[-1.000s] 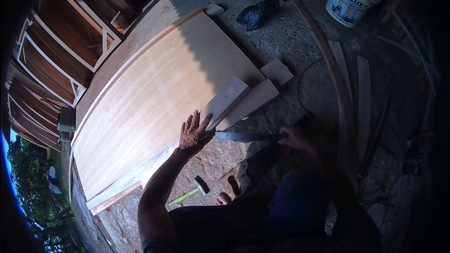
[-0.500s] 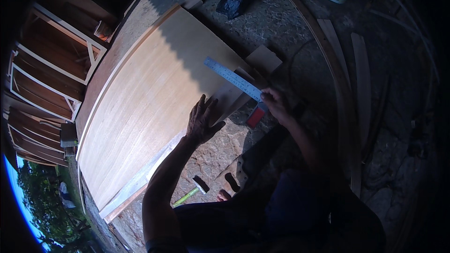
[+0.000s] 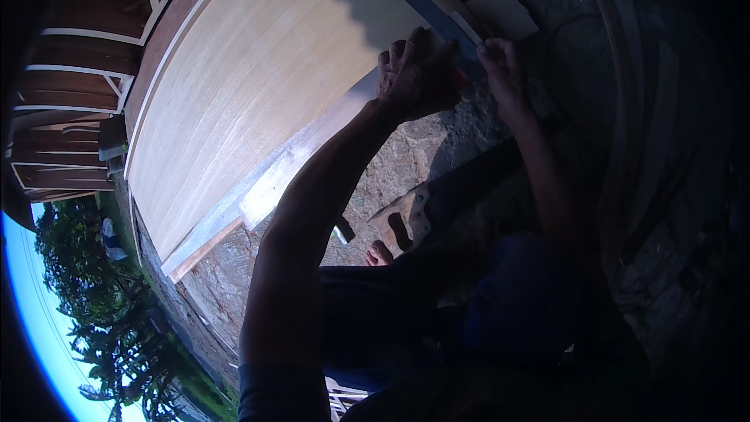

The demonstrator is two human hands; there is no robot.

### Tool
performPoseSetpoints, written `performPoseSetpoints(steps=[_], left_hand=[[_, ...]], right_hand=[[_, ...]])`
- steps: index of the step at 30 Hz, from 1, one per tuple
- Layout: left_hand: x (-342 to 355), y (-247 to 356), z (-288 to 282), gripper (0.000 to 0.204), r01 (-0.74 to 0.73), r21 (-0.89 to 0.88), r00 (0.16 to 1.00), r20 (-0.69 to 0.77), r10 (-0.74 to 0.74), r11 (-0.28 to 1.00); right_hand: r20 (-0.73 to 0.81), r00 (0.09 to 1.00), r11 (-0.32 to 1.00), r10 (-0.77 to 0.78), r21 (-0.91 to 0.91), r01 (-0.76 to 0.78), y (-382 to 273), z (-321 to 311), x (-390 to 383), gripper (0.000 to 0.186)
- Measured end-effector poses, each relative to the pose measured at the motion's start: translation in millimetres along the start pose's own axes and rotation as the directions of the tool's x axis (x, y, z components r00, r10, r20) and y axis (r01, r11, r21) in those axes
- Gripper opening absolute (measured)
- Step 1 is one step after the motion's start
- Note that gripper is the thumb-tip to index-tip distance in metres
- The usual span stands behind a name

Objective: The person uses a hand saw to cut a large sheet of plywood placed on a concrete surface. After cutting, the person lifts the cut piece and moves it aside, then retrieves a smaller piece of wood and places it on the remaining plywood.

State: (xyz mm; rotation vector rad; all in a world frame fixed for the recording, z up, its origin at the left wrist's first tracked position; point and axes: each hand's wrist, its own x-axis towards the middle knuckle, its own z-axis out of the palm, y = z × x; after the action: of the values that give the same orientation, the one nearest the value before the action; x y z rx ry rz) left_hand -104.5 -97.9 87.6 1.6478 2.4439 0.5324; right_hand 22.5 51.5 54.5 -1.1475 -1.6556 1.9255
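A try square with a dark metal blade (image 3: 418, 1) lies slantwise across the shaded right end of a large pale plywood panel (image 3: 258, 70). My left hand (image 3: 414, 82) is bent over the panel's near edge, closed around the square where a bit of its red stock (image 3: 461, 76) shows. Much of the stock is hidden by that hand. My right hand (image 3: 506, 78) pinches the square close to the blade's near end, its fingers in shadow. A short pale strip (image 3: 466, 27) lies beside the blade there.
Below the hands a handsaw (image 3: 422, 207) lies on the rough ground, near my toes (image 3: 380, 253). A hammer head (image 3: 342, 233) shows beside my left forearm. Framed wooden panels (image 3: 74, 94) stand at the left. A flat wood offcut (image 3: 504, 14) sits past the panel's right edge.
The try square has turned, and its blade now looks dark. My left hand has moved right from the panel onto the square. The whole view has shifted, with the panel higher in it.
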Motion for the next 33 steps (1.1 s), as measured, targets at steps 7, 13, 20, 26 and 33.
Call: performPoseSetpoints(steps=[7, 13, 20, 26, 33], left_hand=[[-3, 2, 8, 0.097, 0.018, 0.083, 0.999, 0.049, -0.022, 0.996], [0, -3, 12, 0.101, -0.085, 0.102, 0.996, -0.005, 0.086, 0.991], [3, 3, 1, 0.102, -0.033, 0.106, 0.996, 0.08, 0.024, 0.994], [13, 19, -8, 0.095, 0.034, 0.112, 0.993, 0.112, -0.046, 0.993], [11, 10, 2, 0.092, -0.07, 0.061, 0.997, -0.033, 0.072, 0.996]], right_hand=[[0.374, 0.896, 0.668, -0.238, -0.607, 0.43, 57, -88, -155, 0.023], [-0.086, 0.953, 0.56, -0.29, -0.823, 0.097, 118, -172, -212, 0.036], [0.027, 0.962, 0.126, -0.272, -0.99, 0.063, 100, -207, -196, 0.047], [0.027, 0.952, 0.193, -0.304, -0.977, 0.089, 68, -195, -187, 0.044], [0.03, 0.928, 0.609, -0.372, -0.746, 0.269, -6, -140, -164, 0.042]])
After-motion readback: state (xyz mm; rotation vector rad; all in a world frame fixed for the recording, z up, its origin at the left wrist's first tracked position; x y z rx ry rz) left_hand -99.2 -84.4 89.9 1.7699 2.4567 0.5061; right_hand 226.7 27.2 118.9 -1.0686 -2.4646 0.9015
